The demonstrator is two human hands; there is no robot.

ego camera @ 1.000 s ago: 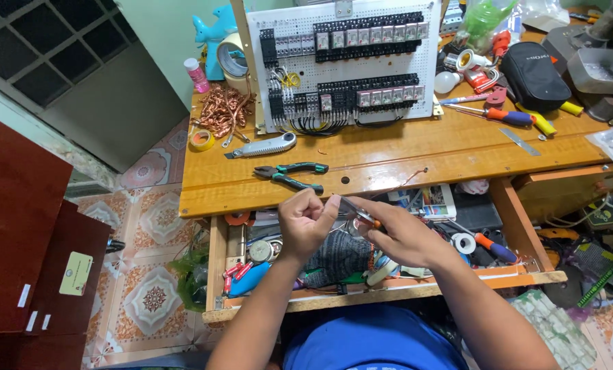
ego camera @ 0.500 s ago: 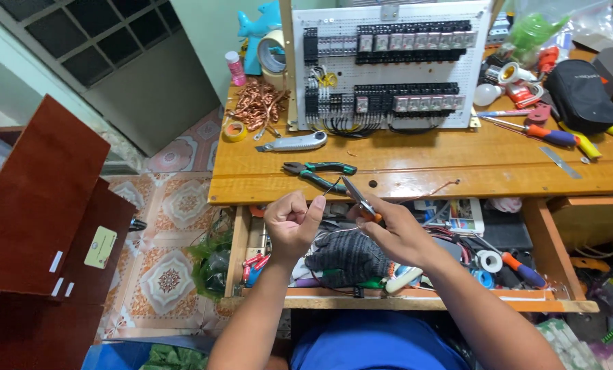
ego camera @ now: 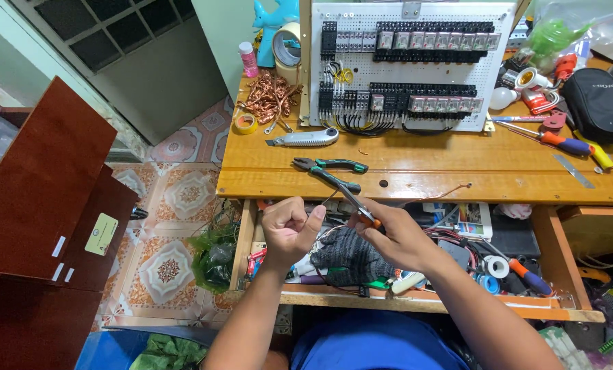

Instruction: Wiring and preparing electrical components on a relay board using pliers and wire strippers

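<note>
Head view: my left hand [ego camera: 287,226] is curled into a fist, fingers pinching a thin wire [ego camera: 328,199]. My right hand [ego camera: 395,236] fingers close round a small orange-handled tool [ego camera: 358,207], above the open drawer [ego camera: 416,301], below the tabletop [ego camera: 416,168] edge near green pliers [ego camera: 330,168].

Two hands [ego camera: 289,229], one pliers [ego camera: 330,166], one utility knife [ego camera: 305,138], one panel [ego camera: 406,65].

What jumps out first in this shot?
The white perforated panel packed with black relay blocks and wiring stands upright at the back of the wooden workbench. Below it, over the cluttered open drawer, the right hand holds a small orange-handled tool toward the clenched left hand. A tangle of bare copper wire lies left of the panel.
</note>
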